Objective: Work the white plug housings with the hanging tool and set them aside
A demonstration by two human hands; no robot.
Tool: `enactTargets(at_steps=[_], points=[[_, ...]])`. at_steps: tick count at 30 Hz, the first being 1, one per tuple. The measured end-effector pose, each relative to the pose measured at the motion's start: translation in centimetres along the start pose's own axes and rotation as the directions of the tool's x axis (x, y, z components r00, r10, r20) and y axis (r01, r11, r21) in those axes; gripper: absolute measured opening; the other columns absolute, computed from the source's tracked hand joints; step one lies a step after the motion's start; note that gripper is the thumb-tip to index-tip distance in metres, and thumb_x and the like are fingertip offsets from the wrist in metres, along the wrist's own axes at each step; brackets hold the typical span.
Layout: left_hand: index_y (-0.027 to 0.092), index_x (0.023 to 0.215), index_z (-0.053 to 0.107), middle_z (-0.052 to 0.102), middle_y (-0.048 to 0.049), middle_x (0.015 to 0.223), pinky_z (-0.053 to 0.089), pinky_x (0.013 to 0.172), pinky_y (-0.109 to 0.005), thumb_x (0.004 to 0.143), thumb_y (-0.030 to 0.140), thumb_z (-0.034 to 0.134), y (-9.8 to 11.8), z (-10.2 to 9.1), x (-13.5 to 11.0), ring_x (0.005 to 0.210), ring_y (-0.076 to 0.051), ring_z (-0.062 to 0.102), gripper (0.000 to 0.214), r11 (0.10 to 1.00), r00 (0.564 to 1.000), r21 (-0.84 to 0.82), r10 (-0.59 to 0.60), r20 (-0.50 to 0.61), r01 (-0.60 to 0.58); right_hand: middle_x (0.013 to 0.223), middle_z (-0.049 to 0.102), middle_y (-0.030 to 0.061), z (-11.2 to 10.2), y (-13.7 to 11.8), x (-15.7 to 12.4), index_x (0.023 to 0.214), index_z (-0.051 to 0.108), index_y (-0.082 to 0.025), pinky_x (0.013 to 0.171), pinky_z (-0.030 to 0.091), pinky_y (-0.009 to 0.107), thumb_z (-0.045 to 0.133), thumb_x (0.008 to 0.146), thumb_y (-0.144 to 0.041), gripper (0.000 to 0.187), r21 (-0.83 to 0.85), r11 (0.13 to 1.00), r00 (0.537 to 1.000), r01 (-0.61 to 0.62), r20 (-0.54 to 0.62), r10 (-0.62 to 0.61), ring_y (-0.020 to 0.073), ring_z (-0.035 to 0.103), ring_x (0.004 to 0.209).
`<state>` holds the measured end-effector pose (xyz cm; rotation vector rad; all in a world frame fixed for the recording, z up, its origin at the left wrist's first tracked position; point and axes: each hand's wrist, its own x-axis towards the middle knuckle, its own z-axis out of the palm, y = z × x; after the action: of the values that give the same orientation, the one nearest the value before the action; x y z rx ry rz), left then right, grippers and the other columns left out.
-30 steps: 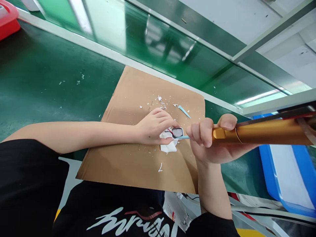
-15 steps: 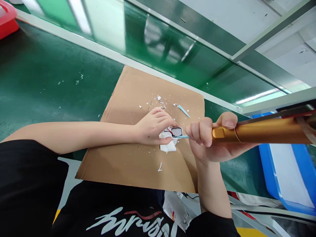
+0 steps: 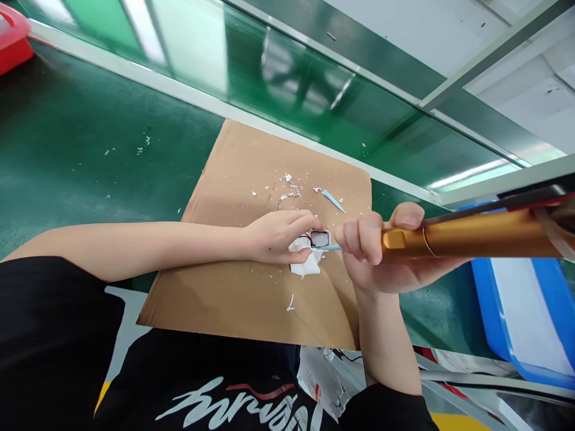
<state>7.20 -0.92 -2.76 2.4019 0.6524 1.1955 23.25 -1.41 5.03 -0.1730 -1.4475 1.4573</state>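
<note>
My left hand pinches a small white plastic housing between thumb and fingers. Inside the housing sits a grey rectangular part, with red and black wires beside it. My right hand is wrapped round a gold cylindrical handheld tool. From that fist a light-blue pointed tip reaches left to the lower edge of the housing and appears to touch it. A white crumpled piece lies under the housing, partly hidden by my left hand.
Brown cardboard covers part of the green bench. White shavings and a loose light-blue pointed piece lie on it. A blue bin stands at right, a red bin at far left. A white rail runs along the back.
The tool and my right hand have shifted slightly left. My left fingers have drawn down a little and closer together on the housing.
</note>
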Motion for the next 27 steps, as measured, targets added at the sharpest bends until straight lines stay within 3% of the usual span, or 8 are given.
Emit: enactTargets(at_steps=[4, 8, 16, 24, 27], points=[[0.019, 0.108, 0.04, 0.061, -0.004, 0.093, 0.046, 0.059, -0.022, 0.076, 0.021, 0.052, 0.07, -0.06, -0.15, 0.075, -0.014, 0.06, 0.034, 0.998, 0.997, -0.031, -0.06, 0.041, 0.062, 0.044, 0.031, -0.005, -0.08, -0.01, 0.05, 0.101, 0.064, -0.024, 0.043, 0.026, 0.024, 0.02, 0.086, -0.067, 0.063, -0.016, 1.0, 1.0, 0.023, -0.012, -0.023, 0.009, 0.027, 0.039], [0.019, 0.109, 0.039, 0.061, -0.003, 0.09, 0.048, 0.063, -0.023, 0.074, 0.019, 0.052, 0.06, -0.18, -0.03, 0.076, -0.014, 0.059, 0.037, 0.998, 0.999, -0.055, -0.033, 0.007, 0.034, 0.042, 0.031, -0.0051, -0.01, -0.09, 0.12, 0.099, 0.064, -0.025, 0.042, 0.025, 0.024, 0.019, 0.085, -0.069, 0.065, -0.036, 0.999, 1.0, 0.02, -0.014, -0.02, 0.0089, 0.025, 0.037], [0.02, 0.112, 0.041, 0.064, -0.0031, 0.095, 0.049, 0.066, -0.022, 0.076, 0.023, 0.056, 0.04, -0.31, -0.02, 0.078, -0.013, 0.062, 0.039, 0.995, 0.997, -0.07, -0.073, -0.012, 0.072, 0.038, 0.029, -0.0066, 0.19, -0.18, 0.06, 0.086, 0.063, -0.032, 0.038, 0.025, 0.023, 0.029, 0.077, -0.077, 0.057, -0.079, 0.996, 0.989, -0.045, -0.145, 0.033, 0.0085, 0.021, 0.032], [0.021, 0.121, 0.043, 0.066, -0.0042, 0.105, 0.051, 0.075, -0.024, 0.078, 0.024, 0.058, -0.37, -0.36, -0.16, 0.088, -0.014, 0.065, 0.045, 0.995, 0.998, -0.081, -0.061, -0.012, 0.06, 0.04, 0.03, -0.0063, -0.08, -0.04, 0.2, 0.091, 0.062, -0.028, 0.037, 0.026, 0.023, 0.028, 0.082, -0.072, 0.057, -0.019, 1.0, 0.999, 0.01, -0.039, -0.011, 0.008, 0.021, 0.033], [0.022, 0.122, 0.044, 0.067, -0.0028, 0.101, 0.052, 0.076, -0.023, 0.078, 0.021, 0.059, -0.47, -0.39, -0.12, 0.086, -0.013, 0.065, 0.046, 0.993, 0.998, -0.111, -0.033, -0.044, 0.028, 0.039, 0.033, -0.0068, -0.15, -0.05, 0.11, 0.082, 0.059, -0.028, 0.037, 0.028, 0.023, 0.032, 0.078, -0.076, 0.055, -0.005, 1.0, 0.997, -0.015, -0.078, 0.015, 0.007, 0.02, 0.032]])
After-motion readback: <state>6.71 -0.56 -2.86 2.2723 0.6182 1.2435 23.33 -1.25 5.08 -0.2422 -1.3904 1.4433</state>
